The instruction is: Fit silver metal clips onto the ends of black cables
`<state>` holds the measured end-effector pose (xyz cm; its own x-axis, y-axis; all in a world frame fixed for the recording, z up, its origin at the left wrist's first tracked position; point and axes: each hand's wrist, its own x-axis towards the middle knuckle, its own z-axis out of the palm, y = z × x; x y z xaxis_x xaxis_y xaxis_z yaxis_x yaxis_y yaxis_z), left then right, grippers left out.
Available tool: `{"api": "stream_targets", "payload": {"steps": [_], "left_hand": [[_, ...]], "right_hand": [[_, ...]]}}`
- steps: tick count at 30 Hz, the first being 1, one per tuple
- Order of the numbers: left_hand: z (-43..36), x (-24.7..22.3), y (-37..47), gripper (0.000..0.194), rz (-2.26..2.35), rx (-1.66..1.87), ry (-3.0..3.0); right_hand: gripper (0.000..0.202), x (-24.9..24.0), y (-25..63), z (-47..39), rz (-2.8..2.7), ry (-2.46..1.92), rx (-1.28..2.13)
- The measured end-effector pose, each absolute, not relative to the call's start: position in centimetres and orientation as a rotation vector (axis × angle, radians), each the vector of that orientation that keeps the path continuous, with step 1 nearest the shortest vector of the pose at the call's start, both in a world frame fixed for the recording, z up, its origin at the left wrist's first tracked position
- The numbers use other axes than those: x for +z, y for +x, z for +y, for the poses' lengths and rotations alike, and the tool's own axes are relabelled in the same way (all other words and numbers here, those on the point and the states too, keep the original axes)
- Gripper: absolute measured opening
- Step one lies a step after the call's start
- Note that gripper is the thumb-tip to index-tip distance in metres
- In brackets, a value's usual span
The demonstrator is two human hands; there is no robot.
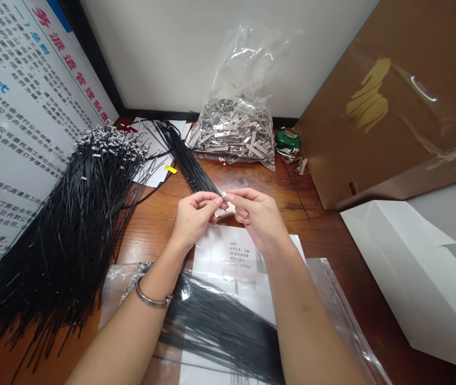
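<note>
My left hand (196, 218) and my right hand (260, 218) meet fingertip to fingertip above the middle of the table. The left thumb and index finger pinch a thin black wire close to its end. My right hand's fingers are also closed in a pinch at that spot; a tiny white bit shows there, too small to name. A tied bundle of black wires (190, 164) lies just beyond, its near ends reaching the fingers. Below the hands are a printed sheet (212, 250) and a clear plastic bag of black wires (220, 313), partly under my forearms.
A large heap of black wires with white ends (79, 214) leans at the left by a printed board (15, 133). At the back stand a clear bag of small metal strips (236, 128) and a green tape measure (288, 140). A brown box (396, 96) and white carton (420, 289) are right.
</note>
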<state>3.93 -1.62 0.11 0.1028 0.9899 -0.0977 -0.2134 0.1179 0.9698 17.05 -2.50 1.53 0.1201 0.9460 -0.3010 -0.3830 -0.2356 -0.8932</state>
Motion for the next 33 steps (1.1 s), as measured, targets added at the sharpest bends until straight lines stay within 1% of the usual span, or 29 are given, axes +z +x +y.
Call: {"api": "stream_targets", "payload": {"steps": [10, 23, 33], "left_hand": [[-1.79, 0.26, 3.91, 0.022, 1.021, 1.160, 1.027], [-1.74, 0.19, 3.96, 0.024, 1.030, 1.147, 1.050], [-1.78, 0.23, 3.92, 0.020, 1.035, 1.158, 1.042]], "right_hand": [[0.016, 1.60, 17.21, -2.44, -0.633, -1.199, 1.482], [0.015, 1.59, 17.30, -2.50, -0.653, -1.209, 1.479], [0.016, 1.59, 17.28, -2.45, -0.670, -1.221, 1.459]]}}
